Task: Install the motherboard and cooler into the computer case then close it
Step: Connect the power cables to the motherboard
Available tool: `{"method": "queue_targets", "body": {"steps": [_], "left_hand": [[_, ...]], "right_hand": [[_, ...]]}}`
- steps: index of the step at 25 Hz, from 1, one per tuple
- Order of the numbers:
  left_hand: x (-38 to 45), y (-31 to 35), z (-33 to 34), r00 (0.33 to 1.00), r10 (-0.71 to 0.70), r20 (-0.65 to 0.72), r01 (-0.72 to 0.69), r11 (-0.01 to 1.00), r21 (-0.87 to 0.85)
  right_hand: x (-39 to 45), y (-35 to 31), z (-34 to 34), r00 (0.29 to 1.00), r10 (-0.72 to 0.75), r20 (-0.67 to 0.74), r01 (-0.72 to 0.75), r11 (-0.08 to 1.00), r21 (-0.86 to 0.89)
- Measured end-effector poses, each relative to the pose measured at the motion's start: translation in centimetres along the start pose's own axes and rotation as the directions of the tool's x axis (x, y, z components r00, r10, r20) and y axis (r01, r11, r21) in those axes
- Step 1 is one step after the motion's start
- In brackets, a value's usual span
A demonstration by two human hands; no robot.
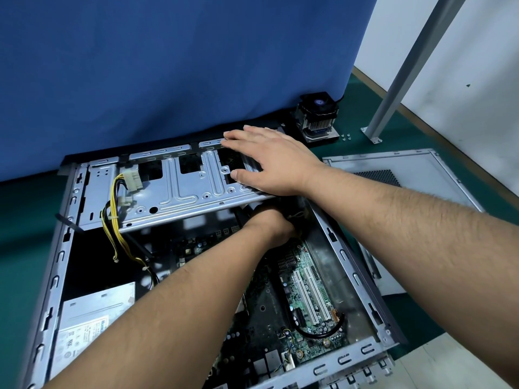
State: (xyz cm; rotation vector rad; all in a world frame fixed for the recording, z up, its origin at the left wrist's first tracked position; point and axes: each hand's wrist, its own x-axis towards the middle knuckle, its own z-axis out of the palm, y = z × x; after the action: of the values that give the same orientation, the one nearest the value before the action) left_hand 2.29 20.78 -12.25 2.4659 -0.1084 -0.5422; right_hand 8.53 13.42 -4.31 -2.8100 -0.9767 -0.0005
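Head view looks down into an open computer case (362, 265) lying on its side on a green floor (25, 209). The motherboard (303, 293) lies flat inside the case, green with two white slots, under a raised metal drive tray (191, 189). The right hand (269, 158) rests palm down on that tray, fingers straight and lightly spread. The left hand (269, 220) reaches under the tray's edge; its fingers are hidden, so I cannot tell how they lie. A bundle of yellow and black wires (112, 220) with a white plug hangs at the tray's left end. The power supply (92, 324) sits in the near left corner of the case; its label has print too small and blurred to read. The cooler (318, 116), a black fan on metal fins, stands outside the case by the blue curtain (168, 66), with small screws (346, 136) just beside it. The side panel (398, 175) lies flat to the right of the case.
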Motion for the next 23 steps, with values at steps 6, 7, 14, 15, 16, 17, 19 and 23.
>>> {"method": "queue_targets", "body": {"steps": [6, 7, 14, 15, 16, 17, 19, 23], "left_hand": [[0.1, -0.1, 0.9, 0.999, 0.029, -0.025, -0.03, 0.999, -0.011], [0.0, -0.2, 0.9, 0.999, 0.023, -0.037, -0.024, 1.0, -0.015], [-0.4, -0.5, 1.1, 0.997, -0.044, -0.055, 0.041, 0.997, -0.059], [-0.6, -0.6, 1.1, 0.997, -0.053, -0.054, 0.049, 0.997, -0.065], [-0.9, -0.6, 1.0, 0.997, -0.055, -0.049, 0.052, 0.996, -0.067], [-1.3, -0.5, 0.7, 0.998, -0.046, -0.036, 0.044, 0.997, -0.064], [-2.6, -0.4, -0.1, 1.0, 0.025, 0.006, -0.025, 0.999, -0.031], [-7.9, -2.0, -3.0, 0.958, 0.282, -0.046, -0.273, 0.95, 0.152]], "right_hand": [[0.0, 0.0, 0.0, 1.0, -0.007, 0.001, 0.007, 1.0, 0.004], [0.0, 0.0, 0.0, 1.0, -0.008, 0.001, 0.008, 1.0, 0.002], [0.1, 0.0, 0.1, 1.0, -0.013, 0.002, 0.013, 1.0, -0.01], [0.1, 0.1, 0.1, 1.0, -0.014, 0.003, 0.014, 1.0, -0.012], [0.0, 0.1, 0.1, 1.0, -0.014, 0.005, 0.014, 1.0, -0.014], [0.0, 0.1, 0.0, 1.0, -0.014, 0.008, 0.014, 1.0, -0.014], [0.0, 0.1, -0.1, 1.0, -0.014, 0.014, 0.014, 1.0, -0.01], [0.2, 0.1, -0.1, 1.0, -0.011, 0.015, 0.011, 1.0, 0.004]]}}
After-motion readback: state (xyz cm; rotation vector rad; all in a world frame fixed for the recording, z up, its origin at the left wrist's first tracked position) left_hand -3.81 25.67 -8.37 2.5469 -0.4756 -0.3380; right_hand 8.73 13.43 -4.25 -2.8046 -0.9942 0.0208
